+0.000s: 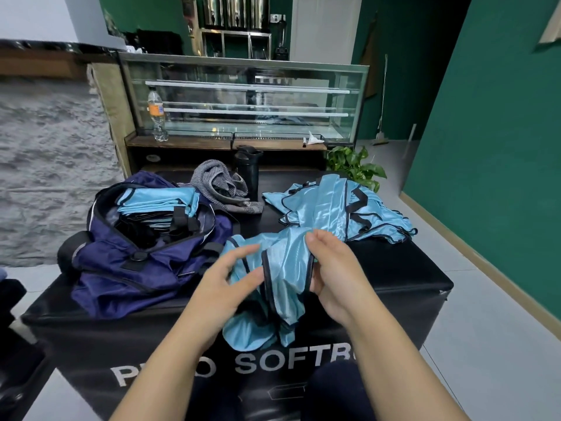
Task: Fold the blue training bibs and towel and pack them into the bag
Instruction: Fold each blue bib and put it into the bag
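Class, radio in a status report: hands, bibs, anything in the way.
Right hand grips blue bib; left hand open beside it. Folded bibs in bag. Loose bibs, towel waiting.

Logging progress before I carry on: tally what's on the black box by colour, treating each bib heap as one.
Light blue: 3 (bib in hands, loose bib pile, folded bibs in bag)
Navy: 1 (bag)
Grey: 1 (towel)
Black: 1 (bottle)
Total: 6

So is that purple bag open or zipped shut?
Open. The bag gapes at the top, and folded blue bibs show inside it.
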{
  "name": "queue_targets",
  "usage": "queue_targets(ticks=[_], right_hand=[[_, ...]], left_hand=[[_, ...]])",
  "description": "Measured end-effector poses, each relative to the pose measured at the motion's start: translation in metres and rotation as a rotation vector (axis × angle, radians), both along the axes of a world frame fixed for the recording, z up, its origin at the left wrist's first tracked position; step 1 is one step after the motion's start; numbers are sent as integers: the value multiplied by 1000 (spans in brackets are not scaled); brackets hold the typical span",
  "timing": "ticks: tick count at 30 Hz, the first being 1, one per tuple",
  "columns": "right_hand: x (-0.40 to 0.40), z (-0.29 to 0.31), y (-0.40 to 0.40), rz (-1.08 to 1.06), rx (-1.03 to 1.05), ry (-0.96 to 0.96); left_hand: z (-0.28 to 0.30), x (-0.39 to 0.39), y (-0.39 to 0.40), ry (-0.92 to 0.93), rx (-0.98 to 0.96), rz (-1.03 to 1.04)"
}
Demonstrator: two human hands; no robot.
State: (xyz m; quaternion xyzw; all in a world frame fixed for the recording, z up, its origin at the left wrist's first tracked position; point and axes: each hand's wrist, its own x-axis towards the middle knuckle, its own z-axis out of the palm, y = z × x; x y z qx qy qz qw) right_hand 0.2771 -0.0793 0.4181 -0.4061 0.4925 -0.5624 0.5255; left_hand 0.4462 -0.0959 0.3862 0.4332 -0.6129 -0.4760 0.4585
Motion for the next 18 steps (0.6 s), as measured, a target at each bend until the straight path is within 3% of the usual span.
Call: queue_targets(ticks=[5, 7, 11, 15, 18], right_hand=[[3, 31, -1, 49, -56, -40], [3, 38, 0, 81, -101, -90], [2, 44, 3, 151, -202, -52], [-5, 47, 2, 106, -173, -23], [-9, 51, 2, 59, -148, 26]], left_hand=[[9, 2, 7, -132, -6, -64], [17, 5, 10, -188, -89, -74], [28, 9, 11, -215, -203, 96], [37, 18, 11, -312, -372, 258], [44, 21, 13, -209, -344, 236]])
